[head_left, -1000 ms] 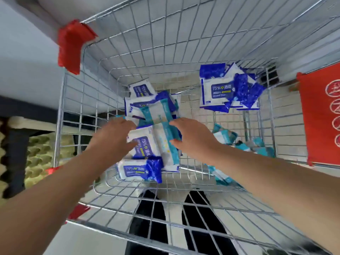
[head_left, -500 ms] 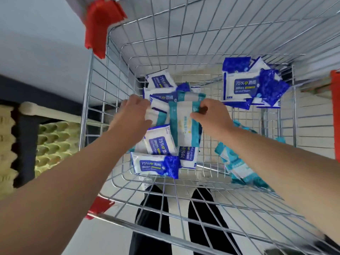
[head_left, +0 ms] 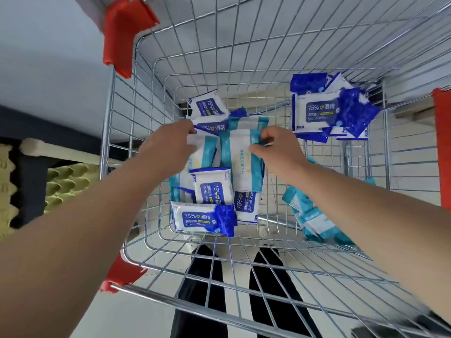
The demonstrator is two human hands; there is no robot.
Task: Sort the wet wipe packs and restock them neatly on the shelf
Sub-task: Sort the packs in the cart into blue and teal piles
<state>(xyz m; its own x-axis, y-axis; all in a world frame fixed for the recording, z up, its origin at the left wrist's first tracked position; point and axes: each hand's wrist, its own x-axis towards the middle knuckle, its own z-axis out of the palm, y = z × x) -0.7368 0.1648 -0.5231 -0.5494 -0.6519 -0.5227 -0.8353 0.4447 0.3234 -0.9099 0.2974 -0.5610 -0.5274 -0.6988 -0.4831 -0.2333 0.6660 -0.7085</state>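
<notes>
Both my hands reach into a wire shopping cart (head_left: 136,181) that holds wet wipe packs. My right hand (head_left: 275,147) pinches the top edge of a teal-and-white pack (head_left: 240,162) that hangs upright. My left hand (head_left: 170,147) grips another teal-and-white pack (head_left: 203,154) right beside it. Under them lies a heap of blue-and-white 75% alcohol wipe packs (head_left: 202,219). A second pile of blue alcohol packs (head_left: 324,111) sits at the cart's far right. More teal packs (head_left: 314,215) lie under my right forearm.
The cart has red plastic corner guards (head_left: 122,32) and a red panel (head_left: 443,147) at the right edge. Yellow-green egg trays (head_left: 66,181) lie outside the cart on the left. My dark trouser legs (head_left: 202,284) show through the cart's near grid.
Both hands rose from the heap, each lifting a teal-and-white pack; the right hand's pack now hangs upright. The view shifted, so the cart appears further right.
</notes>
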